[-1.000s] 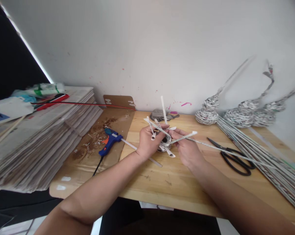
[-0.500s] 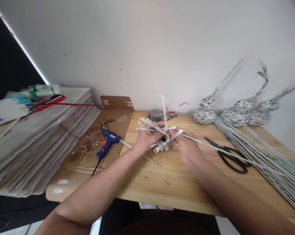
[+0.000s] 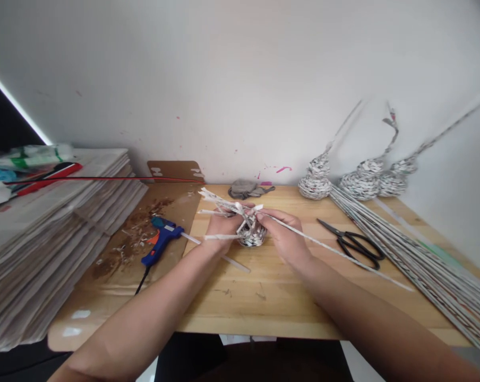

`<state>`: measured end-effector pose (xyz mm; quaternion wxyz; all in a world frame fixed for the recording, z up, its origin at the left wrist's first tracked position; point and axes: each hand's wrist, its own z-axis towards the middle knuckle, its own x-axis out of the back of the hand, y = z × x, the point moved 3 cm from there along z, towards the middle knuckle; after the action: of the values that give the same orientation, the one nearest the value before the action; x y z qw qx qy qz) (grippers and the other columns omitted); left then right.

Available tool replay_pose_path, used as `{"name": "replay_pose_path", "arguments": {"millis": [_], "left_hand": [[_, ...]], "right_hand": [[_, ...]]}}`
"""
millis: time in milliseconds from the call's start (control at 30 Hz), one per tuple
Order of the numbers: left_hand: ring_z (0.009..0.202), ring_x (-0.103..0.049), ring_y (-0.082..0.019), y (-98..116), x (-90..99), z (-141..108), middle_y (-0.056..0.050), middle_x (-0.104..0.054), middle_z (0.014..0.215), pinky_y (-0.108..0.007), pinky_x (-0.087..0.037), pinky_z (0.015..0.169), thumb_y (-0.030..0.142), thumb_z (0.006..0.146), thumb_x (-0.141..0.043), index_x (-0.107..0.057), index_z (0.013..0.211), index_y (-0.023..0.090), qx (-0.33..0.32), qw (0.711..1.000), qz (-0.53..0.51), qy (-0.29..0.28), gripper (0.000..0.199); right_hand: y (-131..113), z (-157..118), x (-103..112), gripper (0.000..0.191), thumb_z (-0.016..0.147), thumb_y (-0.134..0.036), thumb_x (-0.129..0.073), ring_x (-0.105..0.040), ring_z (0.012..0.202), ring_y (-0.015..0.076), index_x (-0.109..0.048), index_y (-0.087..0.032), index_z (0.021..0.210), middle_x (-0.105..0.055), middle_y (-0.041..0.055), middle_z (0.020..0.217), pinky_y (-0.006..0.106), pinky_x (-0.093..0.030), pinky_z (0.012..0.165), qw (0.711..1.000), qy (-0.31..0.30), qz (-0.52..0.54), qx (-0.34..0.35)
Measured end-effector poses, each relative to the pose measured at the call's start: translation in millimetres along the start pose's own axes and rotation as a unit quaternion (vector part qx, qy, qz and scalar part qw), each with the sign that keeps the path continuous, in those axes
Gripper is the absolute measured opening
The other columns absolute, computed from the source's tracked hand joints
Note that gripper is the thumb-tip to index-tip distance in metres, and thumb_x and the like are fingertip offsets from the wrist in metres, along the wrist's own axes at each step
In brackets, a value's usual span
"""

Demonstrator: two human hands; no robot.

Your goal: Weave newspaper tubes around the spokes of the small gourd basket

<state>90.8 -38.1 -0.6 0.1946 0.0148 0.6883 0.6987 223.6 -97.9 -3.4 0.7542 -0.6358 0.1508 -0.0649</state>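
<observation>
Between my hands, over the wooden table point(image 3: 224, 305), is a small woven basket piece point(image 3: 251, 237) of rolled newspaper. Several short paper tubes stick out from its top, mostly to the left. My left hand point(image 3: 224, 225) is closed around its left side, its fingertips partly hidden behind the tubes. At the right side, my right hand point(image 3: 283, 231) pinches one long paper tube point(image 3: 327, 245) close to the weave. The rest of that tube slants away to the lower right, over my wrist and past the scissors point(image 3: 355, 244).
A blue glue gun point(image 3: 160, 243) with a glue stick lies on cardboard at left, beside a tall newspaper stack point(image 3: 76, 223). A bundle of paper tubes point(image 3: 403, 265) and several gourd-shaped woven pieces point(image 3: 315, 183) occupy the right. A grey cloth point(image 3: 246, 189) lies by the wall.
The view has shifted, moving the surroundings mostly left. The woven piece has turned in my hands; the tube that stood upright no longer does, and one now points left over my left wrist.
</observation>
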Motion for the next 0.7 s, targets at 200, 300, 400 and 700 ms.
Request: {"name": "replay_pose_path", "arguments": {"millis": [200, 300, 400, 700], "left_hand": [[0.065, -0.064, -0.013, 3, 6.2, 11, -0.003, -0.071, 0.073, -0.026, -0.051, 0.066, 0.030, 0.054, -0.090, -0.073, 0.084, 0.013, 0.048, 0.992, -0.102, -0.061, 0.038], [0.060, -0.061, -0.011, 6, 9.9, 12, -0.001, -0.068, 0.069, -0.024, -0.048, 0.061, 0.030, 0.053, -0.091, -0.071, 0.080, 0.014, 0.081, 0.985, -0.131, -0.074, 0.037], [0.057, -0.060, -0.011, 8, 9.9, 8, -0.001, -0.067, 0.065, -0.024, -0.046, 0.057, 0.028, 0.052, -0.091, -0.071, 0.079, 0.014, 0.100, 0.984, -0.121, -0.089, 0.036], [0.057, -0.061, -0.015, 1, 5.6, 0, -0.004, -0.070, 0.070, -0.028, -0.051, 0.058, 0.032, 0.055, -0.089, -0.071, 0.077, 0.017, 0.122, 0.976, -0.088, -0.156, 0.031]], "right_hand": [[-30, -14, -1, 0.018, 0.087, -0.025, -0.064, -0.066, 0.082, 0.0199, -0.079, -0.023, 0.098, -0.076, 0.0055, 0.086, 0.034, -0.052, 0.077, 0.945, -0.017, -0.214, 0.249], [-34, -14, 2, 0.016, 0.088, -0.025, -0.064, -0.063, 0.078, 0.0185, -0.077, -0.024, 0.096, -0.074, 0.0044, 0.086, 0.034, -0.050, 0.074, 0.936, -0.009, -0.234, 0.262], [-31, -11, 6, 0.016, 0.088, -0.031, -0.066, -0.060, 0.071, 0.0161, -0.074, -0.024, 0.100, -0.074, 0.0044, 0.094, 0.031, -0.049, 0.067, 0.957, 0.028, -0.213, 0.195], [-41, -19, 2, 0.013, 0.084, -0.027, -0.070, -0.062, 0.074, 0.0172, -0.072, -0.024, 0.097, -0.073, 0.0038, 0.087, 0.032, -0.048, 0.068, 0.929, 0.012, -0.248, 0.275]]}}
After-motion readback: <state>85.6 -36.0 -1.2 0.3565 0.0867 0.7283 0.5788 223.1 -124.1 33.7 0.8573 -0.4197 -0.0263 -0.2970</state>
